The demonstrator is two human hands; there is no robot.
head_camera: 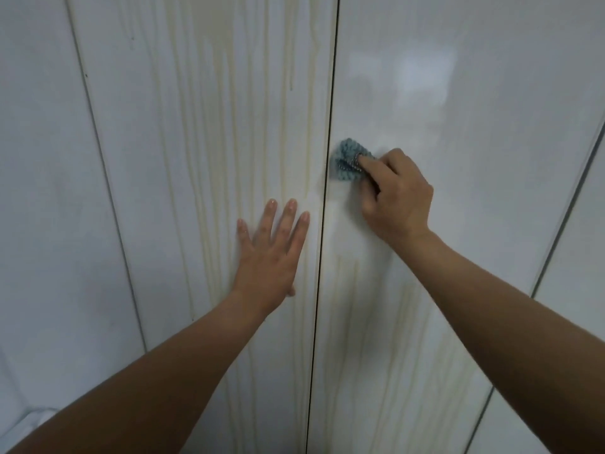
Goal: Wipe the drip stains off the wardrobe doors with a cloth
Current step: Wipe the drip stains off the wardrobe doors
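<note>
Two glossy white wardrobe doors fill the view, split by a dark vertical gap. The left door (203, 126) carries many yellowish drip streaks running top to bottom. The right door (458, 109) looks clean and shiny in its upper half, with faint streaks lower down (376, 322). My right hand (397, 198) grips a small blue-grey cloth (347, 162) and presses it against the right door just beside the gap. My left hand (271, 250) lies flat on the left door with fingers spread, holding nothing.
Another white panel (49, 191) stands at the far left beyond a thin seam, and one more (582, 257) at the far right. A pale object shows at the bottom left corner (29, 421).
</note>
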